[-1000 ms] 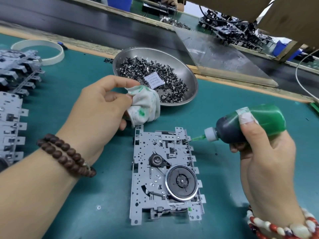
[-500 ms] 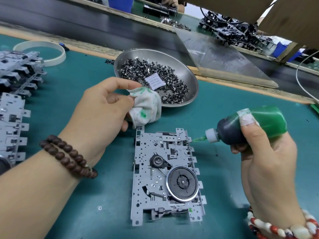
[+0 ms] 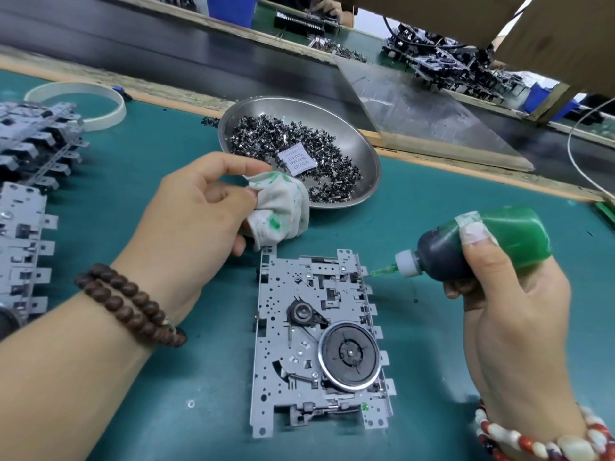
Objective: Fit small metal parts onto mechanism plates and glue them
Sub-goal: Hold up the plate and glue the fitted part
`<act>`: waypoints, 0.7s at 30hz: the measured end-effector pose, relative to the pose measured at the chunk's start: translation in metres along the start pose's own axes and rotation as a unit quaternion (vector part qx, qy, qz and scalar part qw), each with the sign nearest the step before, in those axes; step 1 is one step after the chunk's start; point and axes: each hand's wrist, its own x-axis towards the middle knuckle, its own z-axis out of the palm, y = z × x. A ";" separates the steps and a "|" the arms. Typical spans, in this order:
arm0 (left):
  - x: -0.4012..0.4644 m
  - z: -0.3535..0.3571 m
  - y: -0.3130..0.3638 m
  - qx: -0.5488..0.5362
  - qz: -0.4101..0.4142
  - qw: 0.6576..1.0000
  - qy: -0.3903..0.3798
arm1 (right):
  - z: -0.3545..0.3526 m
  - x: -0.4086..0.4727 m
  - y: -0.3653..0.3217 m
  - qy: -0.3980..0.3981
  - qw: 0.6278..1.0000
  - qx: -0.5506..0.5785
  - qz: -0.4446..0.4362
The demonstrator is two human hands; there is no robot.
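Observation:
A grey mechanism plate [image 3: 286, 327] with a black flywheel lies flat on the green mat. My right hand [image 3: 506, 314] grips a green glue bottle [image 3: 482, 241], held sideways, and its green needle tip touches a small part at the plate's upper right edge. My left hand [image 3: 196, 224] pinches a white rag [image 3: 283, 207] stained green, just above the plate's top left corner. A steel bowl [image 3: 359, 141] heaped with small dark metal parts stands behind the rag.
More grey plates [image 3: 23, 241] are stacked along the left edge, with a white ring [image 3: 109, 104] behind them. A clear plastic sheet [image 3: 432, 118] slopes at the back right, beside a white cable [image 3: 579, 161]. A black conveyor runs across the far side.
Both hands and the bottle hold nearly still. The needle tip stays at the plate's upper right edge.

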 end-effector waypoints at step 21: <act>0.000 -0.001 -0.001 -0.007 0.001 1.000 0.000 | 0.002 0.000 -0.006 0.001 1.000 0.000 0.010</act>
